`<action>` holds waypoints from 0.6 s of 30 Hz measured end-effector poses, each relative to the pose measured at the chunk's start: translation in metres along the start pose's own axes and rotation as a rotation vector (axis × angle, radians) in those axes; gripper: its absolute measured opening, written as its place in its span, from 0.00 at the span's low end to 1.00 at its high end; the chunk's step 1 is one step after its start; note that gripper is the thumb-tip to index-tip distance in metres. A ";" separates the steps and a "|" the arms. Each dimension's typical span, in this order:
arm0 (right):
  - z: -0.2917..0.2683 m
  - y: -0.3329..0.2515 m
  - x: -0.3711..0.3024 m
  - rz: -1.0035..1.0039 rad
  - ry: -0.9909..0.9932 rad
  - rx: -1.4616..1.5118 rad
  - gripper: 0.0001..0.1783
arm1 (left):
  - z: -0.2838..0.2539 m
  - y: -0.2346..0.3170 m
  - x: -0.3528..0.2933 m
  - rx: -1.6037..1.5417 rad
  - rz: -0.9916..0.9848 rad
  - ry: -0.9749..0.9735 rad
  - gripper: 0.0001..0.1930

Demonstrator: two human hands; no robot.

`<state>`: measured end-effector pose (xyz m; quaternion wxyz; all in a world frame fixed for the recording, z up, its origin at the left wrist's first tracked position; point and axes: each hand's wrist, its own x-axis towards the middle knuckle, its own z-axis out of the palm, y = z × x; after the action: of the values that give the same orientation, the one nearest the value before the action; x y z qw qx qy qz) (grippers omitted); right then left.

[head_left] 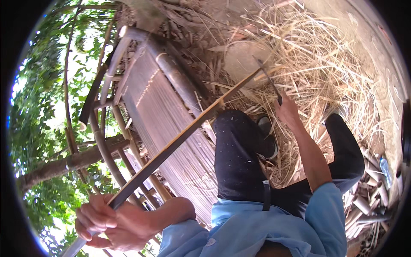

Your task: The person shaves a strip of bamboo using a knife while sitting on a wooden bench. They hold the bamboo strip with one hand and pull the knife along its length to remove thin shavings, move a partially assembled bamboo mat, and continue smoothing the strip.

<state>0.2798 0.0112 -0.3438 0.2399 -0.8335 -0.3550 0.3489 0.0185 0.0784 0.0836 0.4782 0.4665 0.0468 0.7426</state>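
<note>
My left hand [113, 220], at the lower left, is closed around the near part of a long, narrow bamboo strip [171, 150]. The strip slants up and away to the right, passing over my bent left knee. In my right hand [287, 112] is the dark handle of a knife [269, 78]. Its thin blade points away from me and crosses the far end of the strip; whether it touches the strip I cannot tell. Beneath that end is a flat, round stone or block [244, 60] on the ground.
Pale bamboo shavings [321, 55] are heaped ahead and to the right. A slatted bamboo bench [158, 103] stands on my left, with a pole railing [101, 135] and foliage beyond. A wall [368, 47] curves along the right, near cut bamboo pieces [363, 204] and a plastic bottle [385, 171].
</note>
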 end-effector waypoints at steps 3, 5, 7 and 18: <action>-0.060 -0.084 -0.062 0.019 -0.161 0.185 0.16 | 0.016 -0.021 -0.014 0.105 0.197 0.085 0.16; -0.076 -0.111 -0.111 -0.378 0.061 0.237 0.13 | 0.008 -0.007 -0.028 0.029 0.014 -0.254 0.22; -0.093 -0.146 -0.154 -0.561 0.152 0.265 0.12 | 0.003 0.000 -0.038 0.091 0.061 -0.318 0.27; -0.116 -0.177 -0.210 -0.773 0.189 0.113 0.12 | 0.012 -0.013 -0.070 0.222 0.141 -0.089 0.28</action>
<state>0.1857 -0.0540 -0.0686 0.4306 -0.6523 -0.5991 0.1736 0.0432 0.0283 0.0382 0.3718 0.5512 0.0744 0.7432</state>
